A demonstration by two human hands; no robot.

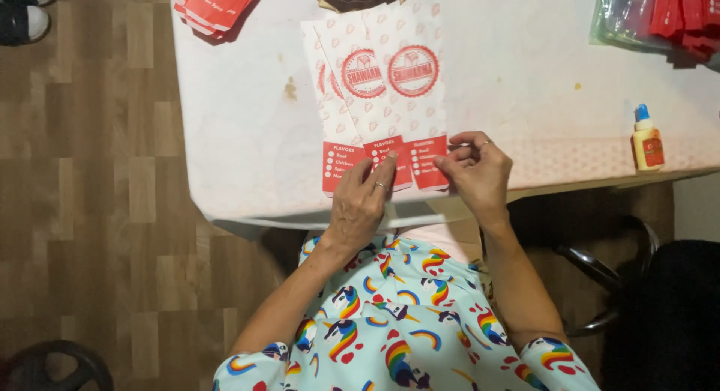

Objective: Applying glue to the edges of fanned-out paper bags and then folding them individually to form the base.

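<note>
My left hand lies flat, fingers spread, hiding the paper bags' ends at the counter's near edge, right hand pinching one.

White table: covered surface, a small brownish stain near its left part. Stack of red printed paper sleeves: at the far left corner of the table, fanned, partly cut by the frame edge. Small glue bottle: yellowish body, red label, blue cap, upright near the table's right front edge. Clear plastic bag with red packets: far right corner. Wood-pattern floor. Dark shoes: upper left, on the floor. Black chair: lower right.
</note>
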